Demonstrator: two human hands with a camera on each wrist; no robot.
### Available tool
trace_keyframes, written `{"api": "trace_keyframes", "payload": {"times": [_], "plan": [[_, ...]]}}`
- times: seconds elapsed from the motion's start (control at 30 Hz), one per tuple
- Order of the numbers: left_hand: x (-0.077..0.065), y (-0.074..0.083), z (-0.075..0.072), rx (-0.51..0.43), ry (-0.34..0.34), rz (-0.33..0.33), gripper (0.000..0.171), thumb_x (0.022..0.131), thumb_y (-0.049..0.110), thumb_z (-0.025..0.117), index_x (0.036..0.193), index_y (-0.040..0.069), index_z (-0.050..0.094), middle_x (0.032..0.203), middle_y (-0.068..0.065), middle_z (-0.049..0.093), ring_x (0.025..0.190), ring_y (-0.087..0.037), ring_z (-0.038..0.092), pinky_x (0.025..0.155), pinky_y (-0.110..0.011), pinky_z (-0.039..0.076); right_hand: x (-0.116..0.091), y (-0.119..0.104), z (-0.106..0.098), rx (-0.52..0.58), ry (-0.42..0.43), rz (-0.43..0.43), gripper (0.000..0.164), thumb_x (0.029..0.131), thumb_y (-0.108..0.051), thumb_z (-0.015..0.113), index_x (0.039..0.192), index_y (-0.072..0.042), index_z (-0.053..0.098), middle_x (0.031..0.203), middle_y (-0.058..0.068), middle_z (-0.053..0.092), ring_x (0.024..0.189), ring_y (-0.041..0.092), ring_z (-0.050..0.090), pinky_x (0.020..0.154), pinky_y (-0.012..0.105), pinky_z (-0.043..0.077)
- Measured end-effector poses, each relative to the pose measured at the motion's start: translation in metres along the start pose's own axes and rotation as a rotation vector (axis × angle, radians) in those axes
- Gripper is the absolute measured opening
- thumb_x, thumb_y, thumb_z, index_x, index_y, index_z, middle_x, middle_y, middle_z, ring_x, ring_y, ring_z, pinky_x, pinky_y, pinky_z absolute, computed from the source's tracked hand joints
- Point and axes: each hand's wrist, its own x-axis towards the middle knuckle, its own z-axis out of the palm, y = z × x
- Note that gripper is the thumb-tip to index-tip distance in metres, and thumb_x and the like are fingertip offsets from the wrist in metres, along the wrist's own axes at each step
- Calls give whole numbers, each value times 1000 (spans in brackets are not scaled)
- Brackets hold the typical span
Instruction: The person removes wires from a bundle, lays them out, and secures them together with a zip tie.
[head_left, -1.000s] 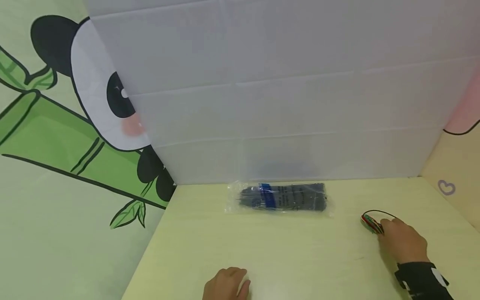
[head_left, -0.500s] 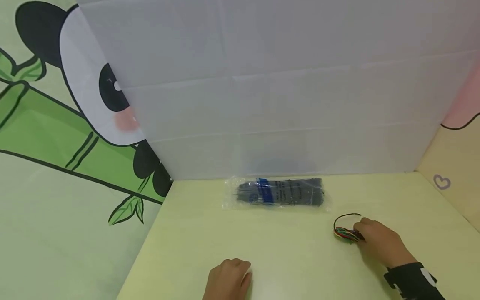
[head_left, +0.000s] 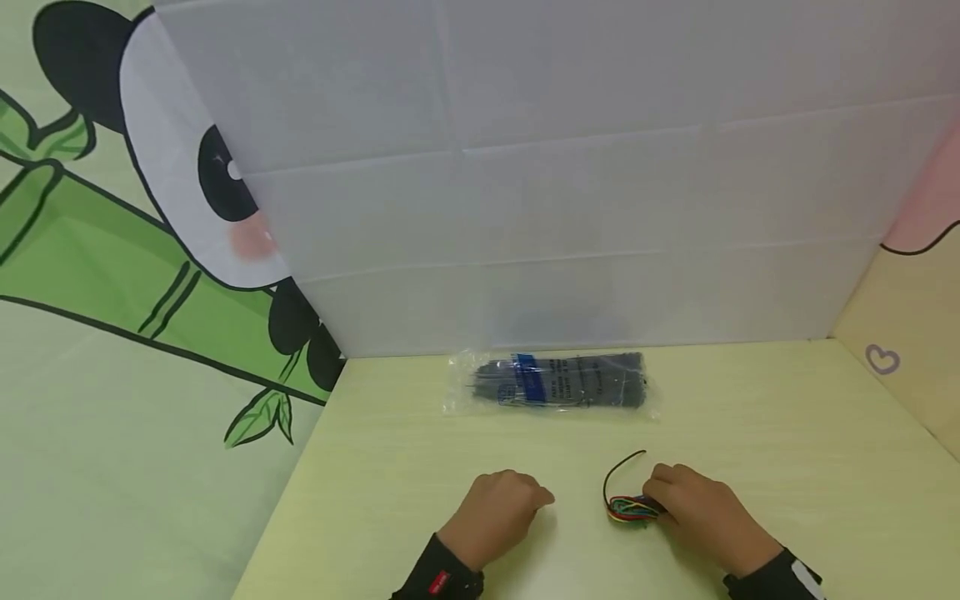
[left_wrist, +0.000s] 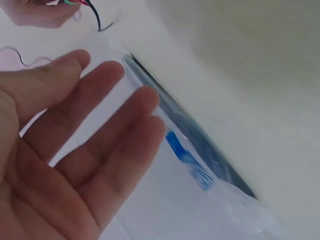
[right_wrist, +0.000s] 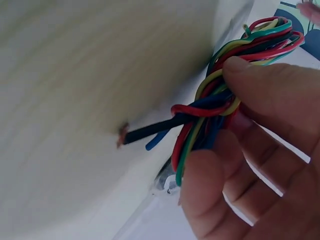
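Note:
My right hand (head_left: 701, 512) pinches a small bundle of coloured wires (head_left: 632, 508) between thumb and fingers, near the front of the table. Red, yellow, green and blue strands are looped together in the right wrist view, and a dark wire end (right_wrist: 155, 129) with bare copper sticks out. One thin dark strand arcs up from the bundle. To its left, my left hand (head_left: 501, 512) is over the table with nothing in it; its fingers look loosely bent in the left wrist view. Beyond both hands lies a clear plastic bag of dark zip ties (head_left: 592, 381) with a blue band.
The pale yellow table (head_left: 390, 450) carries the bag at its back, close to the white back panel (head_left: 570, 217). A panda and bamboo print (head_left: 187, 200) covers the left side; a yellow and pink panel (head_left: 911, 333) stands at the right.
My right hand has carried the wire bundle left and toward me from the table's right side. My left hand has moved forward and right. The bag stays in its place.

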Motion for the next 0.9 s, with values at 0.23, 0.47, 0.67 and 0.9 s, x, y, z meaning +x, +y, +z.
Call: {"api": "trace_keyframes", "payload": {"times": [0.23,0.47,0.67,0.9], "plan": [[43,19,11,76,-112,208,31,92,18,68,115,38,71,88,14,73,69,-1,62,47,-14,36,-2,-8,7,52,79,-79,28,72,-13,84,88,-27,65,89,-17,55,78,2,51,56,20,45],[51,20,21,151,-49,191,10,90,28,70,88,35,77,72,15,66,63,0,57,47,-16,38,5,-15,8,8,102,-110,34,69,-18,87,94,-26,67,91,-15,57,79,6,48,65,24,39],[50,14,19,91,-37,170,10,88,20,72,84,28,77,70,11,64,65,-2,58,56,-15,44,19,-17,13,130,64,-207,53,69,-22,88,117,-30,66,109,-9,65,101,14,58,78,39,44],[37,8,24,160,40,168,7,83,29,78,76,30,77,67,11,56,62,-4,50,58,-16,43,24,-19,17,200,-60,-208,34,78,-17,80,109,-23,69,92,-10,64,82,6,58,66,25,49]]}}
